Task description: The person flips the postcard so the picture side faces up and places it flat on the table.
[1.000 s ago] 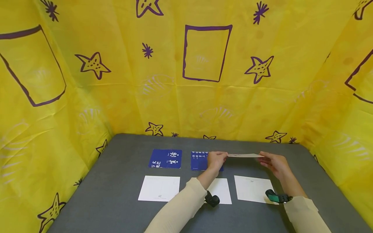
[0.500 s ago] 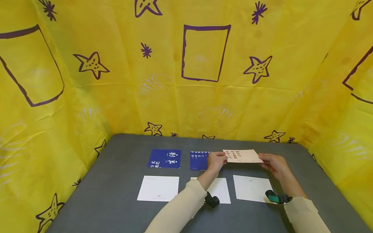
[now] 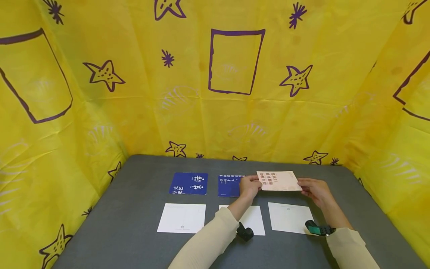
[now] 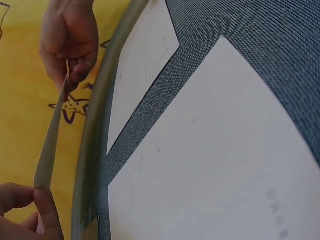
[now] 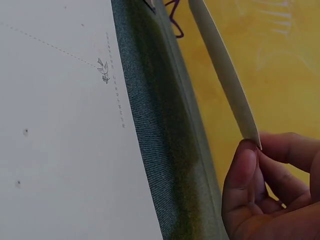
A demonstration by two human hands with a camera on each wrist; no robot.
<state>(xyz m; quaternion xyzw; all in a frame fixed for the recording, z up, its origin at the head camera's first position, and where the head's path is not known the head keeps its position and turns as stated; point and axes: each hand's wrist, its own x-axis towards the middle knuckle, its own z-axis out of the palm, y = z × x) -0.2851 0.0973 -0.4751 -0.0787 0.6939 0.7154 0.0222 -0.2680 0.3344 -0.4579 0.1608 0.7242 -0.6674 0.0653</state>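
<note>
A pale pink postcard (image 3: 282, 181) printed with red characters is held between both hands above the back right of the table. My left hand (image 3: 249, 186) pinches its left edge and overlaps a blue postcard (image 3: 228, 185) lying behind. At the opposite edge my right hand (image 3: 315, 189) pinches the card between thumb and fingers. The left wrist view shows the held postcard (image 4: 50, 140) nearly edge-on, stretched between the two hands. In the right wrist view, the thumb and fingers of the right hand (image 5: 270, 185) grip its corner.
Another blue postcard (image 3: 189, 183) lies at the back left. In the front row are three white-faced cards: a left one (image 3: 182, 218), a middle one (image 3: 254, 220) partly behind the left forearm, and a right one (image 3: 290, 218). Yellow cloth (image 3: 188, 123) surrounds the grey table (image 3: 127, 224).
The held postcard has tilted from nearly edge-on until its printed face shows towards the head camera. Both hands have stayed in about the same place, keeping their pinch on it.
</note>
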